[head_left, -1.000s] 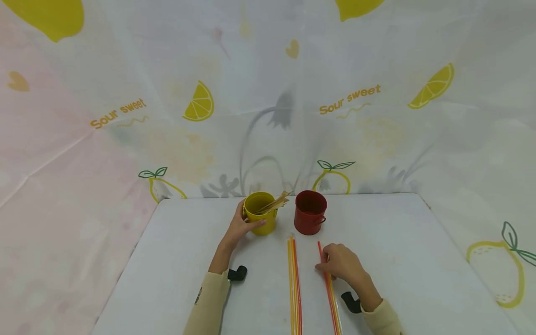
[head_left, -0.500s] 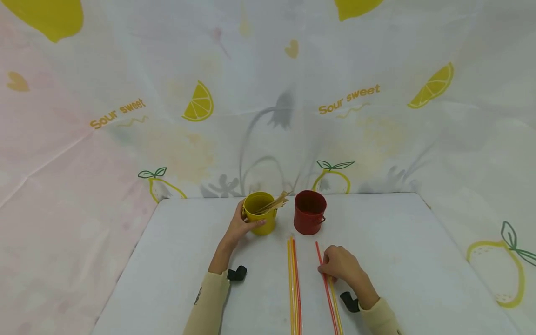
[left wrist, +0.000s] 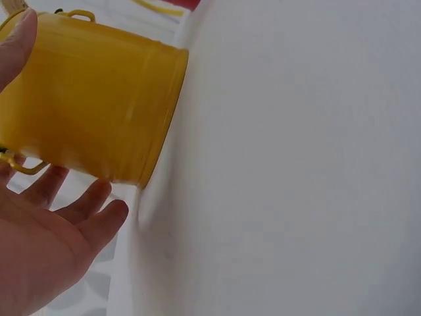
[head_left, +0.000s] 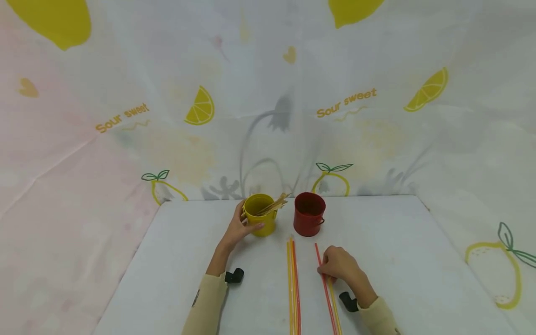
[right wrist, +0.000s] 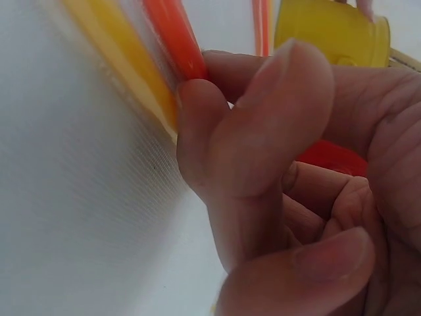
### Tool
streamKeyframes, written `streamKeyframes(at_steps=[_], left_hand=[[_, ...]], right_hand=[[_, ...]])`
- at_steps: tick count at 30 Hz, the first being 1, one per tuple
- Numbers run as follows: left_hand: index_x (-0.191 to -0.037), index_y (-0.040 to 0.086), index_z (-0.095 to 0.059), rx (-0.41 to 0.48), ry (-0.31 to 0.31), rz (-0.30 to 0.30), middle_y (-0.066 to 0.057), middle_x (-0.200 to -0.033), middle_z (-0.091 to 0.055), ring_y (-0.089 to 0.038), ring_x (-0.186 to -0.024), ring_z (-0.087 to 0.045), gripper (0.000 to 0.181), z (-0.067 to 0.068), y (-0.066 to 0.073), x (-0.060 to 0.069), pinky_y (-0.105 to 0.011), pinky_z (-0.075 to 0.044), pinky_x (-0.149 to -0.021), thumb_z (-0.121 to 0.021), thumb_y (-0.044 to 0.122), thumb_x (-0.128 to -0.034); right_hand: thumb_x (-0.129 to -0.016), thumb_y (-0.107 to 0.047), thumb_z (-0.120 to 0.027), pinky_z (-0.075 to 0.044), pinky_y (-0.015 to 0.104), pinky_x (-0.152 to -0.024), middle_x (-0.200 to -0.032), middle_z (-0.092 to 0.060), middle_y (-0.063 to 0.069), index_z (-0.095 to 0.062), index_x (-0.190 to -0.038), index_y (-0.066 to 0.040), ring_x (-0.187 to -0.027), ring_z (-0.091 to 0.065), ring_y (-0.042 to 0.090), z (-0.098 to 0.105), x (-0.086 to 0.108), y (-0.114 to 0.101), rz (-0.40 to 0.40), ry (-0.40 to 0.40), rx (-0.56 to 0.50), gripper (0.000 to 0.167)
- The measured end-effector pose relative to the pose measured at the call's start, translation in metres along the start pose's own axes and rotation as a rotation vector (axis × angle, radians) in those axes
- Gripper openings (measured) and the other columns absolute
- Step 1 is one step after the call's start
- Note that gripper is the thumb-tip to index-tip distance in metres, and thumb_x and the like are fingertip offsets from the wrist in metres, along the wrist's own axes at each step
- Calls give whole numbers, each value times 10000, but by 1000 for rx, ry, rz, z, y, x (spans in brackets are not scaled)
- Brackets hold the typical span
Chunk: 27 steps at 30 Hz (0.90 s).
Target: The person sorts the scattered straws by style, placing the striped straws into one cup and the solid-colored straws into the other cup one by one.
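My left hand (head_left: 239, 230) holds a small yellow metal bucket (left wrist: 85, 99) at its left side, thumb in front and fingers behind. The bucket stands on the table, and a bundle of flat wooden sticks (head_left: 274, 204) leans out over its right rim. Lower right, my right hand (head_left: 341, 265) pinches a long red straw (right wrist: 174, 33) between thumb and fingers, close to the tabletop. A yellow straw (right wrist: 122, 49) lies beside the red one, partly hidden by the hand. A red bucket (head_left: 309, 221) stands to the right of the yellow one; no straws show inside it.
Between my hands several yellow and red straws (head_left: 294, 288) lie side by side, running off the lower edge of the head view. The white table (head_left: 389, 251) meets a lemon-print cloth backdrop (head_left: 268, 139) behind the buckets.
My right thumb and fingers have come together on the red straw, and its far end has swung slightly left, apart from the yellow straw. My left hand keeps its hold on the bucket.
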<state>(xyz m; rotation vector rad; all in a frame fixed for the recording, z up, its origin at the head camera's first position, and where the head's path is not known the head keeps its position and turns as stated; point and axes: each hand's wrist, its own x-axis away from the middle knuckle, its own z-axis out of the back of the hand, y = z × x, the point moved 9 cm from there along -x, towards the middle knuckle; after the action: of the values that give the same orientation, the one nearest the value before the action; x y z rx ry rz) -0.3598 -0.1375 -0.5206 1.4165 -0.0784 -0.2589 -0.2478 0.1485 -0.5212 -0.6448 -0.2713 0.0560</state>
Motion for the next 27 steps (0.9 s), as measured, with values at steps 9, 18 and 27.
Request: streamKeyframes(at_steps=[9,18,27], left_hand=[[-1558,250,-192,-57,32,48,-160,-1554,-273,-417,-1419,-264,985,18,-4,28,-580,-200,-1134,-835,234,-812],[-1555,261,-205,-74,29,52,-88,-1543,-323,-362,-1422,-284,980,23,5,56,-572,-217,-1132,-838,287,-807],[-1554,248,-216,-65,-62,76,-149,-1561,-294,-384,-1428,-269,902,-6,16,83,-584,-208,-1131,-789,223,-858]], right_hand=[[-809,-105,-770,-427,240,-456,-578,-555,27,-600,-710,-67,-448,-566,148,0,0,1,-13,-24,17,200],[-816,-119,-763,-415,239,-454,-568,-558,25,-600,-707,-71,-452,-550,139,-2,-5,4,-7,-36,15,202],[-815,-114,-766,-402,241,-451,-547,-561,20,-608,-682,-76,-452,-550,139,-3,-3,6,-11,-31,5,210]])
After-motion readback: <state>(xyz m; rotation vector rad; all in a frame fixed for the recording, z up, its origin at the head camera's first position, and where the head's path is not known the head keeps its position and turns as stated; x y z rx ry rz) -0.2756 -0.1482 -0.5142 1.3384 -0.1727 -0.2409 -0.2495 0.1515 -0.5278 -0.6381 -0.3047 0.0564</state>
